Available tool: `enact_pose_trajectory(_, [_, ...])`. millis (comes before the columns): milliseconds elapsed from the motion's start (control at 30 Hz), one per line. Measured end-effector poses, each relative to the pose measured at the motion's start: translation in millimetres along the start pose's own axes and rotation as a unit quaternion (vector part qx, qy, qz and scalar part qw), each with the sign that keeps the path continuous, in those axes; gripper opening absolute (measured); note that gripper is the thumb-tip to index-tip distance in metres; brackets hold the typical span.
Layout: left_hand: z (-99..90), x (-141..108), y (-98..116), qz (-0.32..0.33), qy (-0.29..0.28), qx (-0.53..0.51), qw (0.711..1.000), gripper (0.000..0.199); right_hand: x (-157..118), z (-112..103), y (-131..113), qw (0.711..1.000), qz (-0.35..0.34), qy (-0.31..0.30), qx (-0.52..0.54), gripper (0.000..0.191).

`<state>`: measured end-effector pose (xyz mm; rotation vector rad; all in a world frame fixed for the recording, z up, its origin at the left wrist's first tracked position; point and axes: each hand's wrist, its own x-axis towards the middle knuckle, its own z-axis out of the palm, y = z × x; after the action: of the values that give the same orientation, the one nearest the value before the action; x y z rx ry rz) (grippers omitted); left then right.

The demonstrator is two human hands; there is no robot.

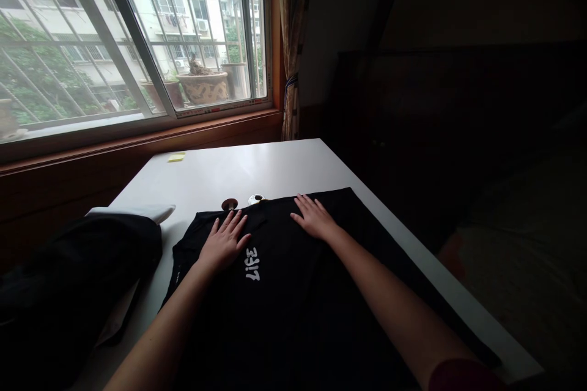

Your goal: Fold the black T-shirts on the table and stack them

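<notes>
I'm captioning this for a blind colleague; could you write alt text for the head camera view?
Two bare hands, left and right, lie spread on a black garment with white lettering, laid out on a white table. Dark fabric is heaped at left, below a barred window.

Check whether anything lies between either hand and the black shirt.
Nothing visible does: the left hand and right hand both rest palm down, directly on the black shirt. The dark cloth pile lies beside it, to the left.

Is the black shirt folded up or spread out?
Spread out: the black shirt lies wide and flat across the white table.
</notes>
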<state>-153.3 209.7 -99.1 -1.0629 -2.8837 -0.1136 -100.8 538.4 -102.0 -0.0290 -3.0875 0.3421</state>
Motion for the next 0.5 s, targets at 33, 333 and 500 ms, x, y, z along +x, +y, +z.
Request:
enact_pose_trajectory(33, [-0.5, 0.0, 0.1, 0.000, -0.002, 0.000, 1.000, 0.064, 0.1, -2.5, 12.9, 1.000, 0.016, -0.002, -0.004, 0.075])
enact_pose_trajectory(333, [-5.5, 0.0, 2.7, -0.007, -0.018, 0.010, 1.000, 0.064, -0.5, -6.9, 73.4, 0.995, 0.091, 0.015, -0.033, 0.073])
enact_pose_trajectory(500, [-6.6, -0.6, 4.4, -0.008, -0.018, 0.023, 1.000, 0.063, -5.0, -12.0, 99.0, 0.991, 0.123, 0.024, -0.040, 0.072])
